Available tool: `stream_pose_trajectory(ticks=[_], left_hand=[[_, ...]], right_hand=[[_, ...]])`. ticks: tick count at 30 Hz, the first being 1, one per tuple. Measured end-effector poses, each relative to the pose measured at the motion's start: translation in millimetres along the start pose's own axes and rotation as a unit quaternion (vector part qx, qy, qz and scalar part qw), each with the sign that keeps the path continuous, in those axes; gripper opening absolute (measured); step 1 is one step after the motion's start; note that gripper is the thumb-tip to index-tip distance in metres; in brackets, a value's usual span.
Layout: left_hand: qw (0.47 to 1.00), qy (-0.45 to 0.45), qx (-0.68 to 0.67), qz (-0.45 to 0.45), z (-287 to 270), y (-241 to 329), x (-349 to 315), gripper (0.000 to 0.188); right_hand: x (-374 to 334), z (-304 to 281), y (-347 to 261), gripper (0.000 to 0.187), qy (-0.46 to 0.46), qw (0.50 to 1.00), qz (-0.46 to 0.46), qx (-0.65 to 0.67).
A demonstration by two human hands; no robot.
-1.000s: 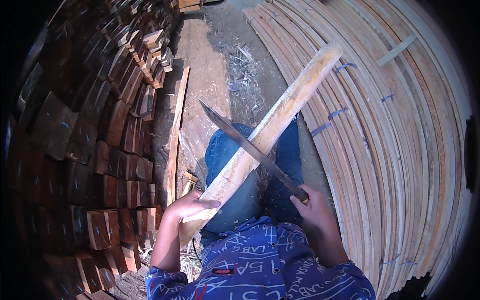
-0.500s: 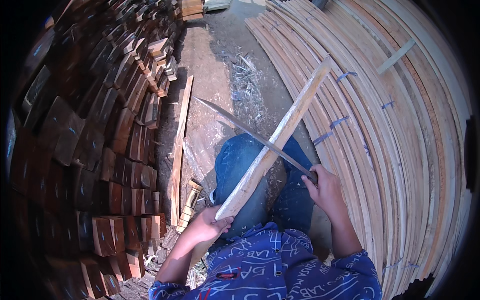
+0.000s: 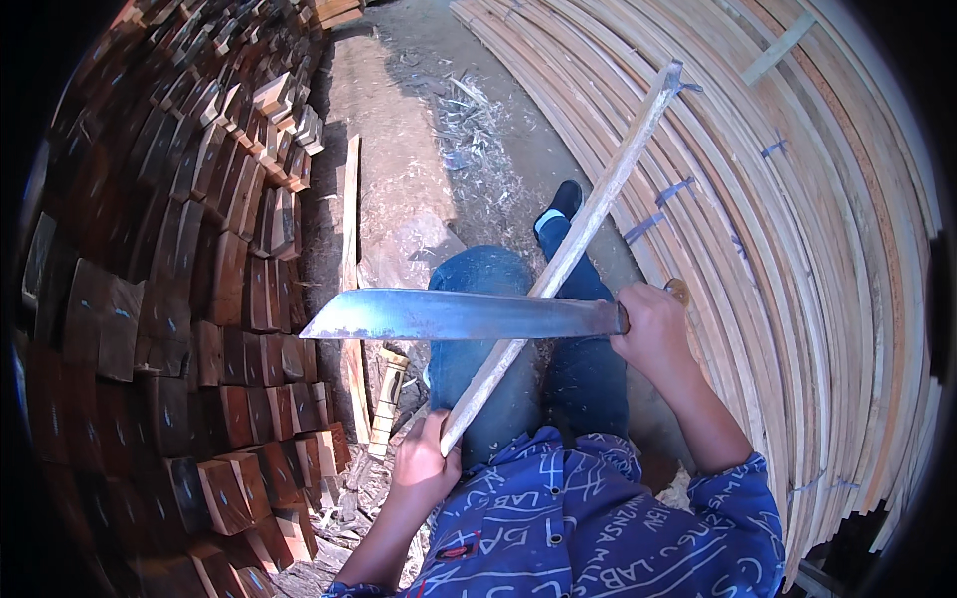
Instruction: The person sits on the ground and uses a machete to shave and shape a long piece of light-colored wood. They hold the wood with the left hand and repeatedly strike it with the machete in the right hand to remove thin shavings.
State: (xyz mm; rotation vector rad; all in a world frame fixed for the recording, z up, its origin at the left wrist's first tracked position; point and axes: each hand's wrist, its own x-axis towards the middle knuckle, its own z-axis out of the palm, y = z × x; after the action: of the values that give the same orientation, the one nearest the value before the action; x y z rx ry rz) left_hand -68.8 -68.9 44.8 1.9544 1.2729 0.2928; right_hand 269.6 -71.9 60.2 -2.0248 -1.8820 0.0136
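1. Head view, only one camera here. The left hand is closed around the near end of a long thin wooden slat, fingers wrapped tight. The slat runs up and to the right from the lap, over the blue jeans, with its far tip out over the curved planks.

2. The right hand is clamped shut on the handle of a big knife. The blade lies nearly flat, pointing left, crossing the slat about halfway up. Whether the edge is touching the wood or just above it, I can't tell.

3. My take on doing this bit well: keep the left hand well below the spot where blade meets wood, work the blade away from the body, take thin shavings, and keep the slat braced against the leg so it doesn't twist.

4. Surroundings: a tall stack of reddish-brown wood blocks fills the left side, end faces toward us. A pile of pale bent planks sweeps along the right. Shavings litter the dirt floor far ahead, and a single loose board lies beside the blocks.

5. Labels and such: no packages or signs around. Short blue marks sit on some planks at right, small blue dabs on block ends at left, and the blue shirt has white lettering.
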Motion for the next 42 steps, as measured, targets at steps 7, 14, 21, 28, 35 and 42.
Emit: stream_pose_trajectory(ticks=[7, 14, 21, 28, 35, 42], left_hand=[[0.995, -0.066, 0.003, -0.075, 20, -4, -12, 0.052], [0.998, -0.018, 0.041, -0.051, 27, -11, -7, 0.057], [0.996, 0.061, 0.034, -0.064, 42, -13, -11, 0.056], [0.995, 0.069, 0.030, -0.068, 44, -14, -12, 0.057], [0.994, 0.074, 0.046, -0.070, 46, -11, -10, 0.061], [0.991, 0.090, 0.084, -0.047, 52, -20, -11, 0.062]], right_hand=[[-8, -4, -1, 0.023, -0.040, 0.999, 0.008, -0.001], [0, -7, -14, 0.019, -0.041, 0.998, -0.039, -0.020], [-16, -5, 24, 0.026, -0.017, 0.999, 0.019, -0.032], [-26, -15, 41, 0.020, 0.033, 0.994, 0.057, -0.089], [-33, -23, 38, 0.020, 0.015, 0.994, 0.069, -0.088], [-34, -10, -2, 0.022, -0.060, 0.997, 0.028, -0.045]])
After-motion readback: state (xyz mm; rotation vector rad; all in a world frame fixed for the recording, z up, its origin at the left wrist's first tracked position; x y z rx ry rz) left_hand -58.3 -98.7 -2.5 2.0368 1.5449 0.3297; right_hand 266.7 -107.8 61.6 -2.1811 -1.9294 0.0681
